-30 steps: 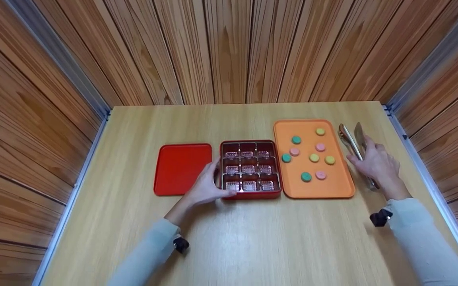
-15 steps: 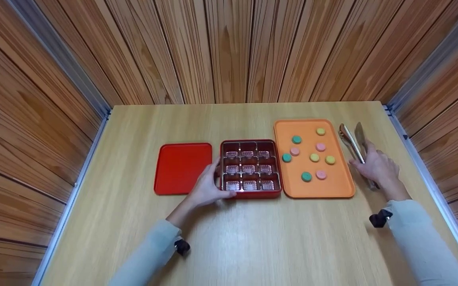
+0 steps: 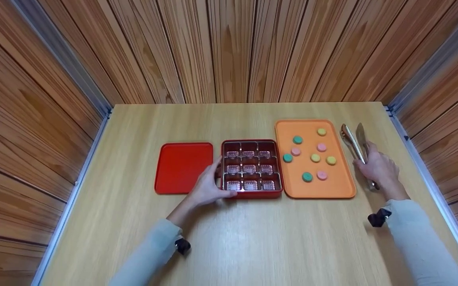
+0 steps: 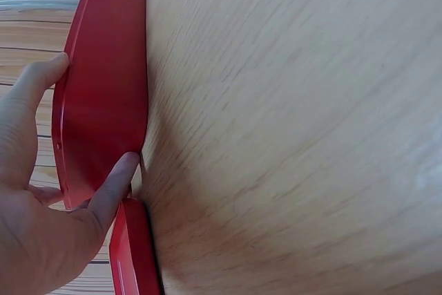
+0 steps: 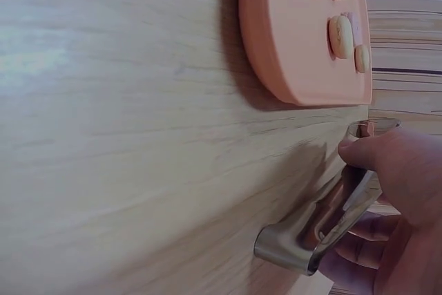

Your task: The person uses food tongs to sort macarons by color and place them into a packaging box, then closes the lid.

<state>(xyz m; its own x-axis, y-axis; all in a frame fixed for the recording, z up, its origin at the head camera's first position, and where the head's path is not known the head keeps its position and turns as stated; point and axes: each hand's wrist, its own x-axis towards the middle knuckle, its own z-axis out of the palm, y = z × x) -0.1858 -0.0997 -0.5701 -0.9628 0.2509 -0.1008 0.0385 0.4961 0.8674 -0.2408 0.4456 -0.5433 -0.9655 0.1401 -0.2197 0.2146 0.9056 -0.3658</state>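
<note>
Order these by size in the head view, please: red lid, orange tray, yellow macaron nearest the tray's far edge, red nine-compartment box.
1. Orange tray
2. Red nine-compartment box
3. Red lid, partly covered by the left hand
4. Yellow macaron

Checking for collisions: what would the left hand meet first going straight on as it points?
The red box, most likely: the left hand touches its side, though hand height is hard to judge from above.

Wood-plank walls (image 3: 229, 51) and metal strips (image 3: 63, 55) border a pale wooden table (image 3: 253, 246).
</note>
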